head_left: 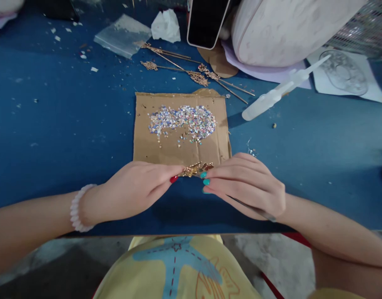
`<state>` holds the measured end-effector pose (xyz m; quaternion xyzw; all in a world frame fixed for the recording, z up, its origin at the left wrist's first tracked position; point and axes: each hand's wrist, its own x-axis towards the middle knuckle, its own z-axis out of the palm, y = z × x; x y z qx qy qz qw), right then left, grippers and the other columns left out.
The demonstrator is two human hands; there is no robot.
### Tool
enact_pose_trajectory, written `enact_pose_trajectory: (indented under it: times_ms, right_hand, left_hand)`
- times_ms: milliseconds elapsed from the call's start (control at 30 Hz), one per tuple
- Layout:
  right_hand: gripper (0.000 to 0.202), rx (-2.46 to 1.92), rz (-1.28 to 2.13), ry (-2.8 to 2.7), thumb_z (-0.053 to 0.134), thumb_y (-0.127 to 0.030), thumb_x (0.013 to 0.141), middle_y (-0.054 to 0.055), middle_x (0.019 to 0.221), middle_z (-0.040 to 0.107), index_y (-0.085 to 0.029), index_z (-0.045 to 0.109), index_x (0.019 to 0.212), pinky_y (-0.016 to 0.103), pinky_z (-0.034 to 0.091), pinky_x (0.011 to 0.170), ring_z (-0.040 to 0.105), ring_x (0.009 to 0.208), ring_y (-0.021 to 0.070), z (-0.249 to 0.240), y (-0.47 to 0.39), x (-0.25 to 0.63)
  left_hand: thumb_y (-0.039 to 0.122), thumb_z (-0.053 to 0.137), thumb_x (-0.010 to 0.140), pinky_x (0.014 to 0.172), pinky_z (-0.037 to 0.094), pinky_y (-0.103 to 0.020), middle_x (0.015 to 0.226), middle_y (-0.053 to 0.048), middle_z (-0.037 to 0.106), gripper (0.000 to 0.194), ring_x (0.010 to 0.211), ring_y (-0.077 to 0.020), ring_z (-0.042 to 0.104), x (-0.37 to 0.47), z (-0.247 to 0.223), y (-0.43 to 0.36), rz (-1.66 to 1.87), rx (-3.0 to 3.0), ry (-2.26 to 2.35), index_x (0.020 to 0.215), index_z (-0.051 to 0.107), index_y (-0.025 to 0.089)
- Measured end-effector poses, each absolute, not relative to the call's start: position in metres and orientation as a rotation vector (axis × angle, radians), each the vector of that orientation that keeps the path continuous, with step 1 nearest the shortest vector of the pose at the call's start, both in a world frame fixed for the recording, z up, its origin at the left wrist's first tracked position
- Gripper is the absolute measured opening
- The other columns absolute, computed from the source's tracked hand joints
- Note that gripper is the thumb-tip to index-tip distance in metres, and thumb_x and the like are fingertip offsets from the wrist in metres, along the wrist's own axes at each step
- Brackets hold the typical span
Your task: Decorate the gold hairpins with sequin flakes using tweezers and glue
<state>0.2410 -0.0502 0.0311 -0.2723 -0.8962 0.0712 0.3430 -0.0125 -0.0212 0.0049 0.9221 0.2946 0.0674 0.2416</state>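
Note:
My left hand [133,189] pinches a gold filigree ornament [195,169] between thumb and fingertips, close to the table's near edge. From the right, my right hand [253,182] bends its fingers around slim metal tweezers [267,215]; their rear end shows below the palm, and the tips are mostly hidden at the ornament. Just beyond both hands lies a cardboard sheet [166,151], its near edge partly covered by them. Small shiny, many-coloured shell-like chips [187,118] are spread over its middle.
Several gold hairpins [175,68] lie behind the cardboard, near a zip bag [124,35] and crumpled tissue [166,25]. A phone [207,20] leans beside a pale rounded bag [290,29]. At right are a white applicator bottle [268,99] and a printed paper [346,74].

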Motion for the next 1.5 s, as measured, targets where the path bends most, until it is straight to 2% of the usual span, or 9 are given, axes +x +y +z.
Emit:
enact_pose_trajectory:
  times_ms: [233, 400, 533, 733, 1000, 1267, 1500]
  right_hand:
    - [0.007, -0.723, 0.184, -2.337, 0.068, -0.016, 0.082, 0.008, 0.085, 0.075, -0.012, 0.066, 0.087, 0.028, 0.054, 0.064, 0.07, 0.077, 0.0158, 0.031, -0.051, 0.239]
    - [0.008, -0.72, 0.172, -2.337, 0.069, -0.017, 0.082, 0.008, 0.085, 0.075, -0.012, 0.066, 0.087, 0.029, 0.055, 0.065, 0.07, 0.077, 0.0156, 0.03, -0.051, 0.237]
    - [0.008, -0.701, 0.166, -2.328, 0.07, -0.016, 0.08, 0.008, 0.084, 0.075, -0.012, 0.066, 0.086, 0.029, 0.054, 0.063, 0.07, 0.075, 0.016, 0.03, -0.052, 0.235]
    - [0.007, -0.695, 0.156, -2.332, 0.07, -0.016, 0.081, 0.008, 0.084, 0.075, -0.011, 0.066, 0.085, 0.029, 0.053, 0.061, 0.069, 0.072, 0.0158, 0.033, -0.054, 0.234]
    - [0.011, -0.665, 0.145, -2.336, 0.07, -0.013, 0.079, 0.01, 0.087, 0.075, -0.011, 0.067, 0.09, 0.03, 0.053, 0.062, 0.07, 0.075, 0.017, 0.032, -0.053, 0.24]
    - [0.007, -0.706, 0.153, -2.335, 0.067, -0.016, 0.082, 0.008, 0.086, 0.075, -0.014, 0.065, 0.089, 0.028, 0.054, 0.063, 0.07, 0.076, 0.0153, 0.033, -0.053, 0.239]
    - [0.006, -0.705, 0.153, -2.333, 0.066, -0.016, 0.083, 0.008, 0.085, 0.075, -0.014, 0.065, 0.089, 0.028, 0.055, 0.063, 0.07, 0.074, 0.0148, 0.034, -0.053, 0.238]
  left_hand:
    - [0.025, 0.029, 0.099, 0.078, 0.051, -0.03, 0.095, -0.003, 0.073, 0.041, 0.076, -0.0172, 0.068, -0.01, 0.009, -0.022, 0.078, 2.415, 0.866, 0.131, 0.053, 0.021]
    - [0.027, 0.029, 0.099, 0.068, 0.048, -0.026, 0.096, -0.002, 0.072, 0.04, 0.076, -0.0168, 0.068, -0.008, 0.013, -0.022, 0.075, 2.375, 0.873, 0.129, 0.054, 0.021]
    - [0.026, 0.03, 0.098, 0.06, 0.043, -0.025, 0.086, -0.001, 0.072, 0.038, 0.068, -0.0154, 0.066, -0.006, 0.016, -0.022, 0.081, 2.379, 0.867, 0.127, 0.055, 0.021]
    - [0.027, 0.029, 0.099, 0.063, 0.043, -0.027, 0.094, -0.002, 0.073, 0.036, 0.075, -0.017, 0.068, -0.006, 0.016, -0.023, 0.109, 2.394, 0.848, 0.122, 0.056, 0.021]
    - [0.026, 0.03, 0.099, 0.064, 0.044, -0.027, 0.093, -0.001, 0.073, 0.036, 0.076, -0.0176, 0.068, -0.006, 0.015, -0.024, 0.104, 2.411, 0.862, 0.123, 0.056, 0.021]
    - [0.025, 0.03, 0.099, 0.059, 0.041, -0.025, 0.078, -0.001, 0.071, 0.036, 0.065, -0.0153, 0.066, -0.007, 0.014, -0.023, 0.1, 2.47, 0.844, 0.123, 0.057, 0.02]
    - [0.025, 0.03, 0.098, 0.059, 0.043, -0.025, 0.077, -0.001, 0.071, 0.038, 0.065, -0.0149, 0.066, -0.008, 0.01, -0.024, 0.141, 2.493, 0.838, 0.122, 0.058, 0.02]
